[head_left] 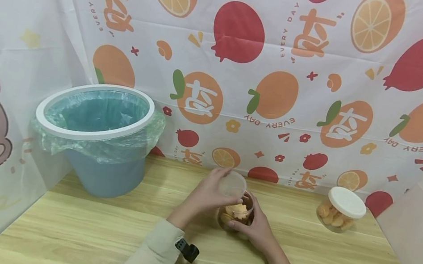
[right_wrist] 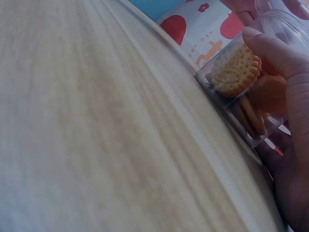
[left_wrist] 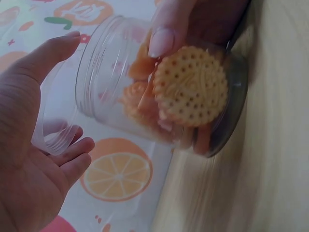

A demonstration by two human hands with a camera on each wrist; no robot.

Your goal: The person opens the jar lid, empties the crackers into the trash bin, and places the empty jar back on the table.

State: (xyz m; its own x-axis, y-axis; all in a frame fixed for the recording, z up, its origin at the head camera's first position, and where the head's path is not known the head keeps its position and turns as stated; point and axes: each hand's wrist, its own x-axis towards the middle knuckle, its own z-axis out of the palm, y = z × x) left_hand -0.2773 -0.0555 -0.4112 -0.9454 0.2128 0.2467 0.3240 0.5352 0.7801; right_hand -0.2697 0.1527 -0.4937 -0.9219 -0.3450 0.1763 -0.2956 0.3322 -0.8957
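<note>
In the head view, a clear plastic jar (head_left: 223, 224) of biscuits stands upright on the table with its mouth uncovered. My right hand (head_left: 260, 231) grips it from the right side, thumb in front. Just above the mouth, my left hand (head_left: 207, 192) holds a translucent round lid (head_left: 233, 184) by its edge, tilted. The left wrist view shows the lid between thumb and fingers, beside the jar's threaded neck (left_wrist: 91, 72). A round, scalloped biscuit (left_wrist: 190, 87) shows through the jar wall, with orange-brown pieces behind it. The right wrist view shows sandwich biscuits (right_wrist: 251, 116) near the jar's base.
A blue-grey bin (head_left: 108, 176) with a white rim and a clear green liner stands at the back left. Another biscuit jar (head_left: 334, 214), with a white lid on, sits at the back right. A fruit-printed cloth (head_left: 239, 77) hangs behind the wooden table (head_left: 99, 233).
</note>
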